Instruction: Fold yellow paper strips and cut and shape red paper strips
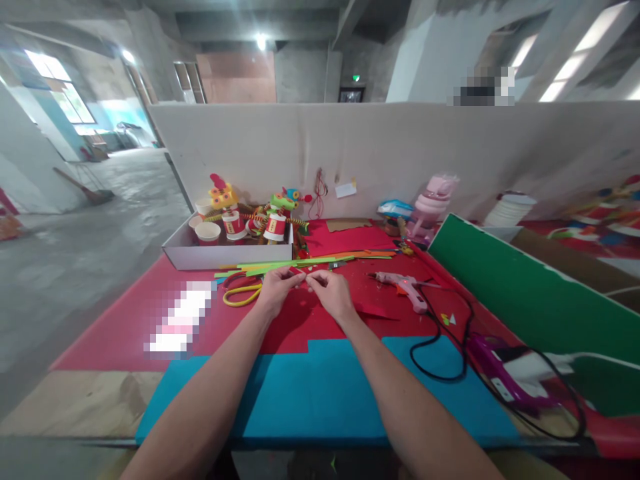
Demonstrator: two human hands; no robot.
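Over the red table covering, my left hand (275, 289) pinches a small red piece (298, 271) that looks like paper or card. My right hand (332, 292) meets it from the other side, thumb and forefinger pressed together at the piece's right end. Whether the right fingertips hold a separate bit is too small to tell. Beside my left hand lie scissors with yellow handles (241, 296), partly covered by that hand. Green and orange paper strips (320, 260) lie just behind both hands. A pink glue gun (406, 288) rests to the right, its nozzle towards my right hand.
At the back left, a white box (225, 257) holds paper cups and colourful cup figures. Blue sheets (320, 393) cover the front edge. A black cord (467, 347) loops at right near a purple device (500, 373) and a green panel (525, 300). A white partition (380, 140) stands behind.
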